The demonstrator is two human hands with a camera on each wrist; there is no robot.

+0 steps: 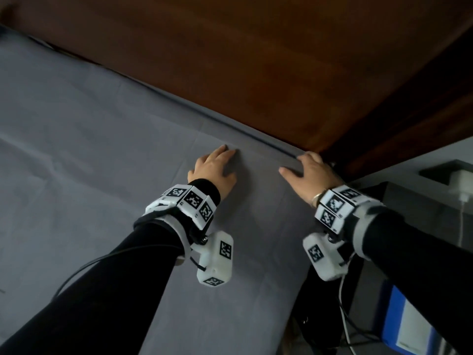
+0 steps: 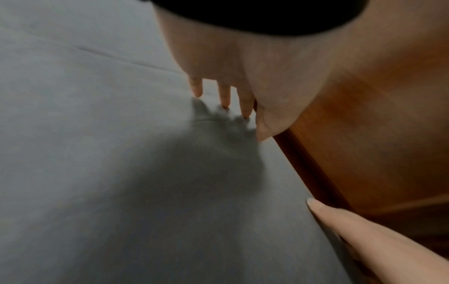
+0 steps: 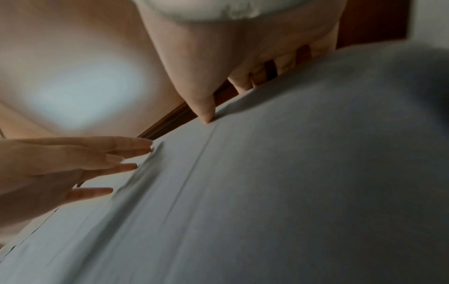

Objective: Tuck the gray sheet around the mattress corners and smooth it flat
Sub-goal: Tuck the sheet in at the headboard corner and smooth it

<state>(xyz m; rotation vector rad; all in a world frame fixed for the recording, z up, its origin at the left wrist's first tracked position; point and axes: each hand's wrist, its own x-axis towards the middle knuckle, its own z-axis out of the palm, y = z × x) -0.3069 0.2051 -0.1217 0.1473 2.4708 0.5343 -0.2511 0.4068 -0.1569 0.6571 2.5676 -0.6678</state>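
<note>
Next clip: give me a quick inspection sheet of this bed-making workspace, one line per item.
Surface: mattress covered by the gray sheet, mostly flat, faint fold creases.
Job's things: sheet edge runs along the wooden headboard; small puckers at that edge in the right wrist view.
Clutter: nothing seen on the bed.
Hands: left hand flat on the sheet, fingers spread; right hand at the mattress corner, thumb on the sheet, fingers over the edge by the headboard.
Cables: black cable along the left sleeve; white cable below the right wrist.
Surroundings: blue and white box beside the bed; white charger at right.
</note>
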